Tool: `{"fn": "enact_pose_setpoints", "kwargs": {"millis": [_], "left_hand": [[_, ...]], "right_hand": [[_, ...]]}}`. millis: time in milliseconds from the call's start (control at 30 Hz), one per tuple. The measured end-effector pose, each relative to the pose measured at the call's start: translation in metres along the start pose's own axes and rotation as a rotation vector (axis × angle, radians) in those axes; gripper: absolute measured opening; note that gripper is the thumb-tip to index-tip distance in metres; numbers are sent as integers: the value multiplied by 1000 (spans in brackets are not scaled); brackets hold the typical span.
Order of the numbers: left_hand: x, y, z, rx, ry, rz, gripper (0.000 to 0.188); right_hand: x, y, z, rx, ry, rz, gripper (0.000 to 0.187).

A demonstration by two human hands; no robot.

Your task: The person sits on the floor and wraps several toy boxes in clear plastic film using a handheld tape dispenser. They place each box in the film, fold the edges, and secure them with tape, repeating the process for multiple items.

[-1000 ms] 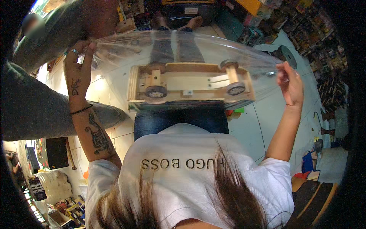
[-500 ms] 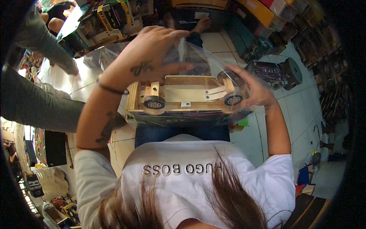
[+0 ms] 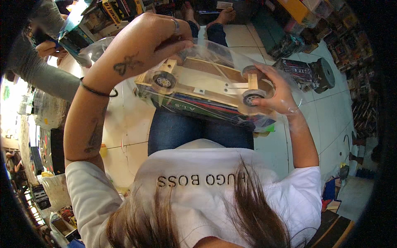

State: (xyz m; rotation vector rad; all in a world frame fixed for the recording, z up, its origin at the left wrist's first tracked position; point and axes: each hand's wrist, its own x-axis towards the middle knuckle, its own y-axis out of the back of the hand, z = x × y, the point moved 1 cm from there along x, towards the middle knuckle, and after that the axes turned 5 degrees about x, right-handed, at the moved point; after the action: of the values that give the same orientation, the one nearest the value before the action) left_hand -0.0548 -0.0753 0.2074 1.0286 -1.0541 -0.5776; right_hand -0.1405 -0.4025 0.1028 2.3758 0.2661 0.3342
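A wooden toy truck (image 3: 209,91), bare wood underneath with black wheels and a dark green painted side, lies over my lap with its underside up. Clear plastic film (image 3: 223,53) is wrapped around it and spreads loose beyond its far edge. At the truck's far left, my left hand (image 3: 167,37) is closed with the fingers bent down, pinching the film. My right hand (image 3: 278,91) grips the truck's right end through the film, thumb by the near wheel and fingers by the far one.
A black painted toy truck (image 3: 291,76) rests on the tiled floor (image 3: 326,111) at the right, beside a dark round object (image 3: 322,75). More painted toy vehicles (image 3: 111,16) stand at the far left near another person's legs (image 3: 45,70). Bare feet (image 3: 225,15) show ahead.
The toy truck has tilted, its left end now higher and farther away. My left hand moved left and away, its fingers going from spread to closed on the film. My right hand kept its grip.
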Motion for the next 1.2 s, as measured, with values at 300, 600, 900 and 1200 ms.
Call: {"fn": "enact_pose_setpoints", "kwargs": {"millis": [300, 600, 900, 1200], "left_hand": [[20, -9, -31, -25, 6, 4, 22], [-61, 40, -108, 51, 265, -208, 39], [-117, 75, -114, -74, 312, 28, 33], [-73, -19, -115, -380, 443, 388, 118]], "right_hand": [[-24, 56, 10, 1329, 94, -60, 74], [-31, 72, 12, 885, -277, 565, 20], [44, 134, -23, 559, 177, 989, 26], [169, 120, -225, -224, 365, 550, 19]]}}
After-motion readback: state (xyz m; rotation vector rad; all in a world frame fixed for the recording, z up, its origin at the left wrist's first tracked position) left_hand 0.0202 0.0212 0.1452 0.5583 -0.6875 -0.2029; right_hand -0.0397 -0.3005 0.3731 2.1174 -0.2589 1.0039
